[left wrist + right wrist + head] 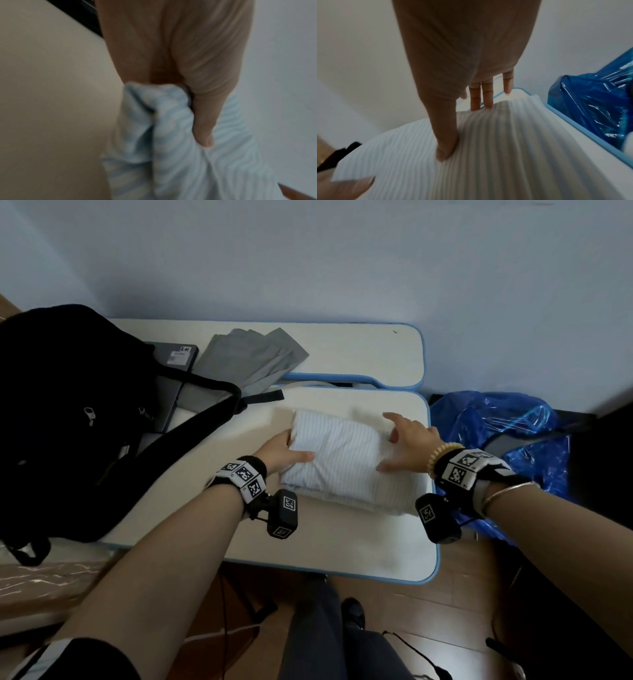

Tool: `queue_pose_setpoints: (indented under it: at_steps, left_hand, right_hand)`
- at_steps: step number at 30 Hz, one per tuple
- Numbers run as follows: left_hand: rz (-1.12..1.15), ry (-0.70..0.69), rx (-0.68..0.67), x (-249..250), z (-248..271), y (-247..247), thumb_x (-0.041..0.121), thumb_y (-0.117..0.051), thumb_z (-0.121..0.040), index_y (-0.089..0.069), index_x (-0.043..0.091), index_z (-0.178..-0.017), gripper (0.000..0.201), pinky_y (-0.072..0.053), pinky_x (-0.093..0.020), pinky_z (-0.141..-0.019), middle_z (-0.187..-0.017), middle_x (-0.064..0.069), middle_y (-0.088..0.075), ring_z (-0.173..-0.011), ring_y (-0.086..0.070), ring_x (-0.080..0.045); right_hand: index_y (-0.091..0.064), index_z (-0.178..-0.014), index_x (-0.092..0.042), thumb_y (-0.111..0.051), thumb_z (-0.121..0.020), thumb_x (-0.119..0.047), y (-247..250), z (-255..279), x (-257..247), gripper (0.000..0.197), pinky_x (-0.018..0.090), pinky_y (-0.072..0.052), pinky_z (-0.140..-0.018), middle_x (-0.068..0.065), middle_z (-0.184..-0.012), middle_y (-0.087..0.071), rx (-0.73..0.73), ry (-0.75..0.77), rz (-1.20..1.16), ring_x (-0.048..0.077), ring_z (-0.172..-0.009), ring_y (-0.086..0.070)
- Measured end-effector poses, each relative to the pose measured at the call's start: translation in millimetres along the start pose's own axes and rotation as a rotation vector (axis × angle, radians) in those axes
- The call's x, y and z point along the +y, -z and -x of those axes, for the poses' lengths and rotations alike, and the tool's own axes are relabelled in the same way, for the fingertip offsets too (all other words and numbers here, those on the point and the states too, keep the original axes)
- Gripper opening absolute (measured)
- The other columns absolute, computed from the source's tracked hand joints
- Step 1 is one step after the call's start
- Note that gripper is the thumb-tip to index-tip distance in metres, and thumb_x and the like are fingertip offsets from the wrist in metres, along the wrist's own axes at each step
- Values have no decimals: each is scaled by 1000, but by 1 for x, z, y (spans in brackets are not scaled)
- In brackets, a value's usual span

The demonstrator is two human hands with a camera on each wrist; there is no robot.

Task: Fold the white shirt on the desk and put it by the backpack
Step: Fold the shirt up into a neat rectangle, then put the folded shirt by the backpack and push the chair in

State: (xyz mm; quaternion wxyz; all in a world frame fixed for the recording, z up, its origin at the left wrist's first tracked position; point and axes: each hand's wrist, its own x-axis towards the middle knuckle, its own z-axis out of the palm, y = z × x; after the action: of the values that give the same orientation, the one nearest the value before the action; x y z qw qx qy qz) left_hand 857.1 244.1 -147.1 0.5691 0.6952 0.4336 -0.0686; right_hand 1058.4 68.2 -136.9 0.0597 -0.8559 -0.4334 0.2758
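Shirt: your folded white shirt (337, 462) lies on the desk (342, 546), right of the black backpack (72, 419), not touching it.
Left hand: your left hand (282, 451) pinches the shirt's left edge; the left wrist view alone shows cloth bunched under your thumb.
Right hand: your right hand (409, 440) rests spread on the right end; the right wrist view shows straight fingers (487, 94).
Beside desk: a blue plastic bag (507, 433).
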Motion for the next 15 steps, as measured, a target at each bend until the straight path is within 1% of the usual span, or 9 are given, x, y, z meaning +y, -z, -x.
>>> queue_pose_setpoints:
  at_steps: [1,3,5,6,8,9,12,13,15]
  left_hand:
    - [14,-22,-28,3,4,2,14,-71,-82,-40,9,-138,64,-42,-36,-101,-136,-8,-53,-121,-52,-24]
    - [30,-49,-74,9,14,7,10,-69,-83,-39,10,-138,62,-43,-36,-97,-133,-7,-54,-116,-53,-21]
    - [30,-73,-96,12,23,11,9,-70,-82,-39,10,-137,64,-44,-35,-96,-132,-7,-54,-114,-53,-20]
    - [26,-83,-103,13,27,14,10,-71,-81,-40,10,-137,64,-44,-36,-97,-132,-6,-55,-115,-54,-21]
    - [1,-111,-107,14,36,20,14,-74,-79,-45,12,-132,61,-45,-40,-100,-128,-5,-58,-116,-56,-23]
    - [-14,-130,-94,14,41,24,16,-74,-79,-49,14,-126,54,-46,-38,-98,-123,-4,-61,-113,-58,-22]
    - [-22,-177,-11,9,60,37,19,-75,-79,-57,15,-101,29,-47,-35,-86,-100,0,-64,-95,-60,-19]
    - [-5,-182,15,6,66,42,19,-75,-78,-58,12,-100,29,-48,-36,-85,-98,-1,-64,-93,-61,-19]
    - [15,-185,70,-3,79,52,19,-77,-77,-60,3,-104,36,-49,-36,-84,-99,-6,-65,-91,-62,-21]
  right_hand:
    - [-25,-144,-26,-76,-63,-53,4,-1,-1,99,47,-27,-107,-2,-126,-51,9,-7,-13,22,-124,-42]
    - [-31,-143,-25,-78,-64,-52,9,0,-5,96,46,-27,-110,1,-139,-42,22,19,-35,24,-131,-36]
    - [-27,-145,-23,-80,-64,-46,12,3,-15,100,43,-28,-113,2,-148,-35,-50,63,-145,24,-136,-33]
    - [-22,-147,-23,-82,-65,-42,13,4,-23,103,41,-30,-113,3,-148,-36,-120,76,-227,24,-135,-36]
    - [-19,-147,-24,-84,-64,-37,13,7,-41,106,37,-34,-110,6,-143,-43,-236,107,-319,25,-131,-42]
    - [-23,-145,-22,-84,-64,-35,11,8,-51,103,35,-34,-107,6,-140,-46,-261,142,-304,23,-128,-45]
    - [-42,-135,-18,-85,-65,-28,2,14,-82,83,27,-34,-98,0,-129,-53,-256,266,-263,17,-115,-50]
    - [-49,-130,-18,-85,-65,-26,-2,16,-91,74,25,-35,-94,-1,-123,-57,-253,277,-273,14,-107,-51]
    - [-64,-111,-17,-84,-66,-23,-9,20,-106,49,23,-39,-83,0,-105,-64,-241,244,-332,13,-91,-55]
